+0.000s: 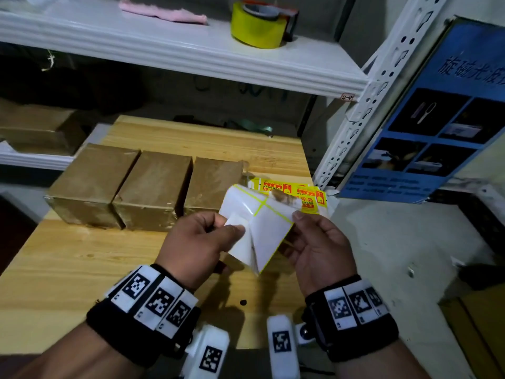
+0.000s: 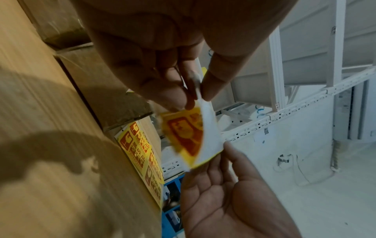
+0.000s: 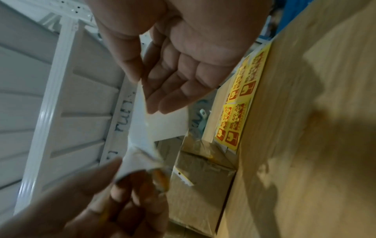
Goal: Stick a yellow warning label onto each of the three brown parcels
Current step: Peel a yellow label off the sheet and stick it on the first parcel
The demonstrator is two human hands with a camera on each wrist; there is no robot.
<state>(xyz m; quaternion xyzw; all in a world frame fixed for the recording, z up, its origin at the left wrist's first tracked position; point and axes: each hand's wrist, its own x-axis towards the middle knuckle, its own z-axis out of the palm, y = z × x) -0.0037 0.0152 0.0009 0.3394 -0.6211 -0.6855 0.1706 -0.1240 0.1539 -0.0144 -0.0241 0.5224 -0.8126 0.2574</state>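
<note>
Three brown parcels stand side by side in a row on the wooden desk [image 1: 82,255]: the left parcel [image 1: 93,181], the middle parcel [image 1: 153,187] and the right parcel [image 1: 213,184], their sides touching or nearly so. None of their visible tops carries a yellow label.

Just in front of the right parcel, both hands hold a white backing sheet [image 1: 262,228] up above the desk. The left hand [image 1: 196,247] pinches a folded corner of the sheet between thumb and fingertips, a narrow grip closed on the paper. The right hand [image 1: 317,244] holds the sheet's other edge, thumb on top and fingers beneath.

In the left wrist view a yellow label [image 2: 183,133] with a red mark is partly peeled away from the white backing, still joined along one side; the picture is blurred there, so how far it has come loose is hard to judge.

More yellow label sheets [image 1: 289,190] lie flat on the desk just right of the right parcel, near the desk's edge. On the white shelf [image 1: 191,50] above stands a roll of yellow tape [image 1: 257,26] and a pink cloth [image 1: 164,12].
</note>
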